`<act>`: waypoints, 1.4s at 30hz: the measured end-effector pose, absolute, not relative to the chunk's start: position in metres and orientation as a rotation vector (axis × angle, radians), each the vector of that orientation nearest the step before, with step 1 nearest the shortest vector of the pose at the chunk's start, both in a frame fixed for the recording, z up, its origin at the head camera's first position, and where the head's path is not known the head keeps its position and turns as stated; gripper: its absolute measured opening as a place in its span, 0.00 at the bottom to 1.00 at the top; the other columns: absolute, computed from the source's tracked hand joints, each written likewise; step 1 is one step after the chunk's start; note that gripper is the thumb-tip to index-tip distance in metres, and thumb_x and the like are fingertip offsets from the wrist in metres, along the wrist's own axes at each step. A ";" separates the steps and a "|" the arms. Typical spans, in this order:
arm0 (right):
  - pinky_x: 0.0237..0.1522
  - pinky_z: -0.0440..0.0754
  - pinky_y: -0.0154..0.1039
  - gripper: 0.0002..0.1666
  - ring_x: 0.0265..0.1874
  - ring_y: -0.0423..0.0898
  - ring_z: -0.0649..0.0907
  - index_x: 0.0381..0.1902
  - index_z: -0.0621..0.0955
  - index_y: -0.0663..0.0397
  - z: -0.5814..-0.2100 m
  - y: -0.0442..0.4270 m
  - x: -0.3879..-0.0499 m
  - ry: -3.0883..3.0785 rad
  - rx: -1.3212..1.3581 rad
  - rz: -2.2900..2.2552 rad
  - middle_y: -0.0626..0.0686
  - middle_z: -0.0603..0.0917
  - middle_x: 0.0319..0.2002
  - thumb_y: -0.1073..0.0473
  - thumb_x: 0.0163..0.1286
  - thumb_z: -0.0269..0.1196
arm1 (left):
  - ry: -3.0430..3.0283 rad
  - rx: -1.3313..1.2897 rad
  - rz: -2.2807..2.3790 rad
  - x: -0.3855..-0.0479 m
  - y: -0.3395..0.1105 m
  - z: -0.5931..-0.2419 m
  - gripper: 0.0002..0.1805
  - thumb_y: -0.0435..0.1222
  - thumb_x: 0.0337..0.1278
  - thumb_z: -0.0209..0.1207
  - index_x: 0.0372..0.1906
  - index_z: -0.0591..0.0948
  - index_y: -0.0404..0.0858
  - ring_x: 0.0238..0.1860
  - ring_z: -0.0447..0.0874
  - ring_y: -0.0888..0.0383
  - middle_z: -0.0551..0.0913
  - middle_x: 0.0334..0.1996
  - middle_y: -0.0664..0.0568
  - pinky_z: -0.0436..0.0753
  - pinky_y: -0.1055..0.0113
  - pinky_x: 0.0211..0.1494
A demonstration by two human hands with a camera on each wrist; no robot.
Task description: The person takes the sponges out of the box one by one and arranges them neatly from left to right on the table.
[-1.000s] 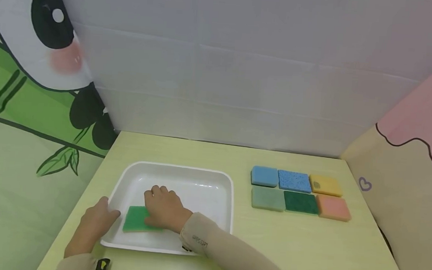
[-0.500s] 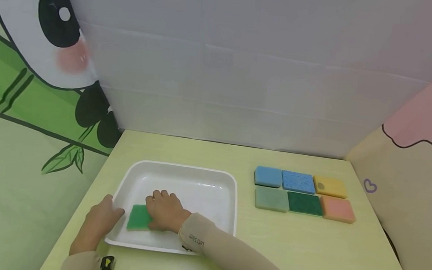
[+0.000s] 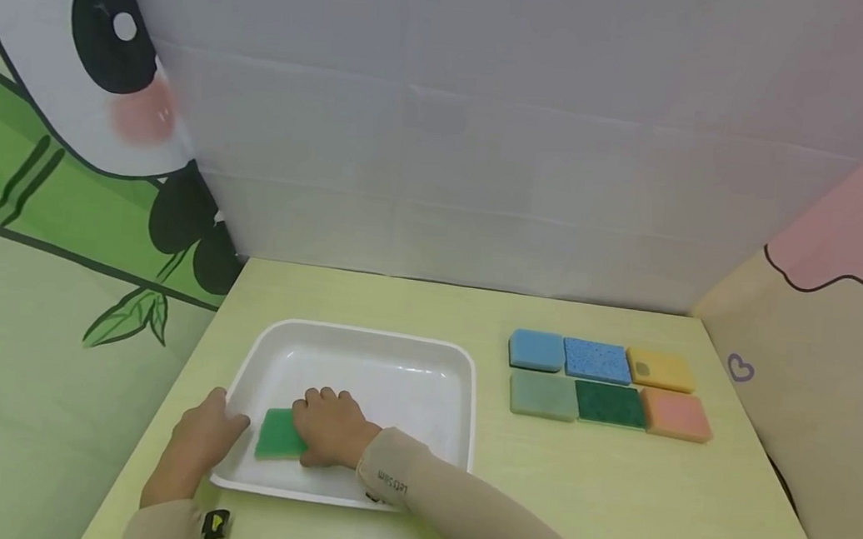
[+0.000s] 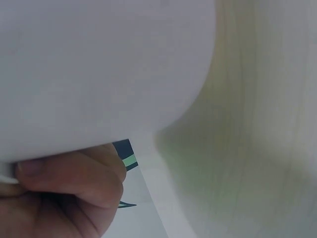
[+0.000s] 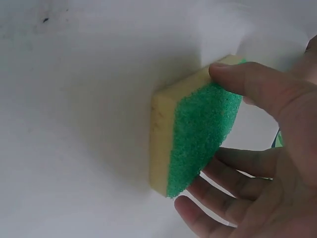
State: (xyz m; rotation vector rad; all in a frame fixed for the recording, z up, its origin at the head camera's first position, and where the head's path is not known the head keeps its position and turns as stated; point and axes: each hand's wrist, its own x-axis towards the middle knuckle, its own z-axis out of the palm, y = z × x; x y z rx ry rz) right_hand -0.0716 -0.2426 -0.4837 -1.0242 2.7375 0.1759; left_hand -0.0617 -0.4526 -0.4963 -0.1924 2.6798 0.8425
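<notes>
Inside a white tray (image 3: 423, 394), toward its near left, lies a sponge (image 3: 277, 436) with a green scouring face up. My right hand (image 3: 333, 430) covers its right part in the head view. In the right wrist view the sponge (image 5: 200, 129) shows a pale yellow foam side, with the thumb on one edge and fingers along the opposite edge. My left hand (image 3: 202, 433) holds the tray's left rim. The left wrist view has the fingers of that hand (image 4: 74, 191) curled at the tray's edge (image 4: 114, 74); part of the grip is hidden.
Two rows of sponges lie right of the tray: light blue (image 3: 537, 349), speckled blue (image 3: 596, 360), yellow (image 3: 661, 369), pale green (image 3: 543, 394), dark green (image 3: 610, 404) and pink (image 3: 675, 413). Printed sheets wall in the pale yellow table (image 3: 573, 496).
The head view has shifted slightly. My right hand has come a little nearer and settled over the sponge's right part. My left hand stays on the tray rim.
</notes>
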 end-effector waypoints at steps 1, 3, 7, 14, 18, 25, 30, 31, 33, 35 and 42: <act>0.42 0.76 0.35 0.36 0.40 0.38 0.73 0.58 0.76 0.45 -0.483 -0.242 -0.072 2.737 -1.025 0.176 0.42 0.75 0.44 0.34 0.58 0.70 | 2.681 -0.191 0.842 -0.062 -0.452 -0.496 0.29 0.39 0.63 0.53 0.58 0.61 0.20 0.39 0.81 0.35 0.74 0.47 0.20 0.82 0.45 0.37; 0.42 0.76 0.35 0.36 0.39 0.37 0.73 0.58 0.76 0.45 -0.482 -0.241 -0.072 2.743 -1.035 0.179 0.42 0.75 0.43 0.34 0.58 0.70 | 2.682 -0.190 0.839 -0.062 -0.452 -0.496 0.29 0.39 0.63 0.53 0.58 0.61 0.20 0.39 0.81 0.35 0.74 0.47 0.21 0.82 0.46 0.37; 0.39 0.75 0.34 0.35 0.38 0.38 0.72 0.57 0.77 0.46 -0.474 -0.236 -0.073 2.779 -1.071 0.193 0.42 0.75 0.42 0.34 0.58 0.70 | 2.677 -0.195 0.837 -0.063 -0.452 -0.495 0.29 0.39 0.63 0.53 0.58 0.61 0.19 0.39 0.81 0.35 0.74 0.46 0.21 0.82 0.46 0.36; 0.36 0.75 0.34 0.30 0.36 0.39 0.73 0.54 0.78 0.48 -0.451 -0.218 -0.074 2.810 -1.130 0.160 0.43 0.76 0.41 0.38 0.60 0.69 | 2.675 -0.211 0.833 -0.064 -0.453 -0.492 0.28 0.38 0.63 0.53 0.57 0.61 0.19 0.38 0.81 0.37 0.74 0.46 0.21 0.82 0.46 0.37; 0.36 0.75 0.34 0.31 0.37 0.39 0.73 0.56 0.77 0.50 -0.439 -0.203 -0.073 2.831 -1.167 0.165 0.45 0.77 0.43 0.39 0.61 0.68 | 2.668 -0.219 0.836 -0.064 -0.451 -0.493 0.30 0.38 0.63 0.53 0.59 0.60 0.19 0.38 0.81 0.36 0.74 0.47 0.20 0.82 0.46 0.37; 0.39 0.76 0.36 0.33 0.40 0.42 0.75 0.57 0.76 0.51 -0.418 -0.170 -0.070 2.865 -1.157 0.148 0.47 0.77 0.46 0.41 0.60 0.68 | 2.684 -0.209 0.832 -0.064 -0.453 -0.494 0.29 0.38 0.62 0.53 0.57 0.61 0.20 0.37 0.82 0.37 0.74 0.46 0.20 0.82 0.47 0.35; 0.38 0.75 0.37 0.33 0.39 0.43 0.74 0.58 0.76 0.52 -0.405 -0.145 -0.068 2.882 -1.119 0.135 0.48 0.77 0.47 0.42 0.60 0.68 | 2.679 -0.198 0.844 -0.063 -0.455 -0.493 0.29 0.39 0.62 0.53 0.57 0.61 0.19 0.36 0.81 0.36 0.74 0.46 0.19 0.82 0.47 0.34; 0.38 0.75 0.37 0.33 0.39 0.43 0.74 0.58 0.76 0.53 -0.404 -0.140 -0.068 2.886 -1.108 0.129 0.48 0.77 0.47 0.42 0.60 0.69 | 2.677 -0.197 0.846 -0.063 -0.455 -0.493 0.30 0.39 0.62 0.53 0.57 0.61 0.19 0.37 0.81 0.36 0.74 0.46 0.20 0.82 0.47 0.35; 0.37 0.75 0.37 0.34 0.40 0.44 0.74 0.59 0.76 0.53 -0.401 -0.129 -0.068 2.891 -1.077 0.104 0.49 0.77 0.47 0.43 0.60 0.69 | 2.677 -0.192 0.843 -0.063 -0.455 -0.495 0.30 0.40 0.62 0.53 0.57 0.60 0.19 0.37 0.81 0.35 0.74 0.46 0.19 0.82 0.46 0.35; 0.37 0.75 0.37 0.35 0.40 0.44 0.74 0.59 0.75 0.53 -0.399 -0.118 -0.067 2.896 -1.048 0.071 0.49 0.77 0.48 0.43 0.60 0.69 | 2.677 -0.186 0.839 -0.063 -0.455 -0.496 0.30 0.40 0.63 0.53 0.57 0.60 0.19 0.37 0.81 0.34 0.73 0.46 0.19 0.82 0.45 0.36; 0.42 0.78 0.41 0.37 0.44 0.47 0.76 0.63 0.74 0.57 -0.397 -0.069 -0.063 2.928 -0.988 -0.097 0.53 0.78 0.51 0.46 0.60 0.71 | 2.681 -0.180 0.835 -0.063 -0.454 -0.498 0.31 0.40 0.62 0.53 0.58 0.60 0.19 0.37 0.81 0.35 0.73 0.47 0.18 0.82 0.46 0.36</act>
